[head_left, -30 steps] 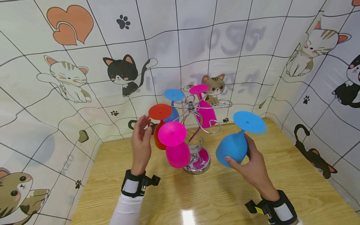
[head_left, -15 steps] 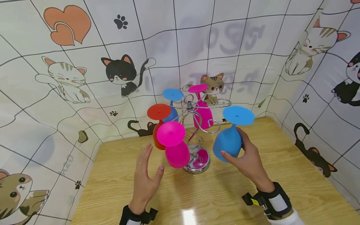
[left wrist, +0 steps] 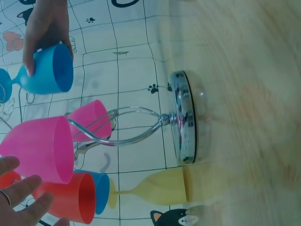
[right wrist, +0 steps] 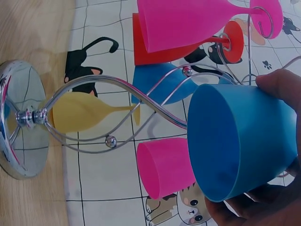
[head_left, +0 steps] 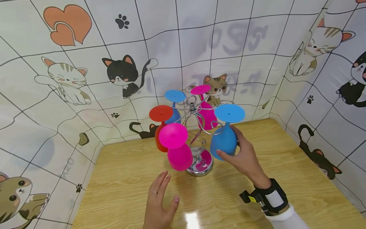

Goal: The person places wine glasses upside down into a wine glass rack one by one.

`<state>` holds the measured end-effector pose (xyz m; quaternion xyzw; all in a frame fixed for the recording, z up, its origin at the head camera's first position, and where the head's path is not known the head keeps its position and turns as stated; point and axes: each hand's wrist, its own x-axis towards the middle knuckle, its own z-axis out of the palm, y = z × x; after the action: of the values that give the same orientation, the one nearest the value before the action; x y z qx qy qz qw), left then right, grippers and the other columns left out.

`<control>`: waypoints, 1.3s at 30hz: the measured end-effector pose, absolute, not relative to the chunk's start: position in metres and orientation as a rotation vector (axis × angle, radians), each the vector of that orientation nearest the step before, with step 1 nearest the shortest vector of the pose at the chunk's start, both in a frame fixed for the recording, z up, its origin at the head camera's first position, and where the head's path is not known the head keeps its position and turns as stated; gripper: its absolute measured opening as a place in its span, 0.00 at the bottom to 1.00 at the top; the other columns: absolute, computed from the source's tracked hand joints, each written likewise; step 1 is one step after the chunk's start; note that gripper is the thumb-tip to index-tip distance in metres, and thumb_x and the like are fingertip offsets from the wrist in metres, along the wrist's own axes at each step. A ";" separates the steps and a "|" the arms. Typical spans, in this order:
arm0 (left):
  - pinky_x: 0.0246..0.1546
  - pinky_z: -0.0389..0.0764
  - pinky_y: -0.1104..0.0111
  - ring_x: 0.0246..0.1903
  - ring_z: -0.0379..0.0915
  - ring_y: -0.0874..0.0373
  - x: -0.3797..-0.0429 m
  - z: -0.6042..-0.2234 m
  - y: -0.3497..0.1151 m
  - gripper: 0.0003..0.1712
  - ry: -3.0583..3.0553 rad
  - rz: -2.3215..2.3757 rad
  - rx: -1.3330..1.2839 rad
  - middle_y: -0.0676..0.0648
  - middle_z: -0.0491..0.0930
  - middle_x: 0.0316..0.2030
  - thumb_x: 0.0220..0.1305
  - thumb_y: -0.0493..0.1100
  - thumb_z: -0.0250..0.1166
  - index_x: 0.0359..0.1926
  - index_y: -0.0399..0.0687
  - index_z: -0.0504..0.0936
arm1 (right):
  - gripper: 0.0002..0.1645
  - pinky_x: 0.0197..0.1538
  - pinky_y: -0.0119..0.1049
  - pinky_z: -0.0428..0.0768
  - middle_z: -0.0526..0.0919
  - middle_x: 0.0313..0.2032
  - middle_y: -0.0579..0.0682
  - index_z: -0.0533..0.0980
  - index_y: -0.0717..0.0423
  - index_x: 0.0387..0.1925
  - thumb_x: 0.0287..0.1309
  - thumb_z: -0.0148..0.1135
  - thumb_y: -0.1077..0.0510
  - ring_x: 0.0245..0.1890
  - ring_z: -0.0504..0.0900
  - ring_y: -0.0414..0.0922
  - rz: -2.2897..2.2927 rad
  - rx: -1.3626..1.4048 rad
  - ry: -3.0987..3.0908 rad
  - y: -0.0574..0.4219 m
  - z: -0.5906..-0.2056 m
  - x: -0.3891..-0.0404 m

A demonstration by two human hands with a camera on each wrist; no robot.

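Note:
My right hand [head_left: 246, 156] grips the bowl of a blue goblet [head_left: 224, 140], upside down with its foot on top, at the right side of a chrome wire goblet rack [head_left: 193, 109]. The stem is close to a curled hook of the rack; contact cannot be told. My left hand [head_left: 160, 203] is held over the table in front of the rack, fingers extended, holding nothing. Upside down on the rack hang a near pink goblet [head_left: 180, 157], a red goblet [head_left: 161, 113], another blue goblet [head_left: 175, 96] and a far pink goblet [head_left: 207, 114].
The rack's round mirrored base [head_left: 200, 168] stands on the wooden table [head_left: 123, 178]. A yellow goblet [left wrist: 162, 187] rests rim down on the table behind it, hidden in the head view. Cat-printed wall sheeting [head_left: 160, 54] borders the table's back and sides.
My right hand has carried the blue goblet left and slightly up, closer to the rack. The left hand has drawn away from beside the red goblet, down towards the front of the table.

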<state>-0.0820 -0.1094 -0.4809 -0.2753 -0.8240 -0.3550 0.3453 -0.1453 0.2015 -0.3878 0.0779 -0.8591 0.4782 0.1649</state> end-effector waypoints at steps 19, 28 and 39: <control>0.71 0.57 0.73 0.64 0.67 0.45 -0.075 -0.486 -0.098 0.33 -2.050 -0.925 -0.757 0.36 0.74 0.61 0.67 0.54 0.59 0.63 0.35 0.73 | 0.57 0.54 0.66 0.78 0.67 0.67 0.61 0.53 0.48 0.76 0.50 0.75 0.49 0.62 0.73 0.67 1.435 0.284 -2.505 0.178 -0.393 -0.156; 0.71 0.57 0.74 0.64 0.67 0.45 -0.074 -0.491 -0.096 0.32 -2.054 -0.913 -0.751 0.36 0.74 0.61 0.67 0.55 0.57 0.63 0.35 0.73 | 0.56 0.51 0.63 0.81 0.70 0.66 0.61 0.56 0.48 0.74 0.47 0.77 0.49 0.61 0.74 0.67 1.427 0.337 -2.513 0.166 -0.392 -0.150; 0.72 0.56 0.74 0.65 0.66 0.46 -0.072 -0.492 -0.096 0.32 -2.078 -0.929 -0.742 0.37 0.74 0.61 0.67 0.53 0.59 0.63 0.35 0.73 | 0.55 0.53 0.64 0.79 0.70 0.66 0.60 0.58 0.53 0.72 0.47 0.76 0.48 0.62 0.73 0.66 1.376 0.375 -2.527 0.162 -0.395 -0.139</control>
<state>-0.0716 -0.0964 -0.4917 -0.2887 -0.8081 -0.3611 0.3650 -0.1392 0.1622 -0.3951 0.1284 -0.8646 0.4708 0.1196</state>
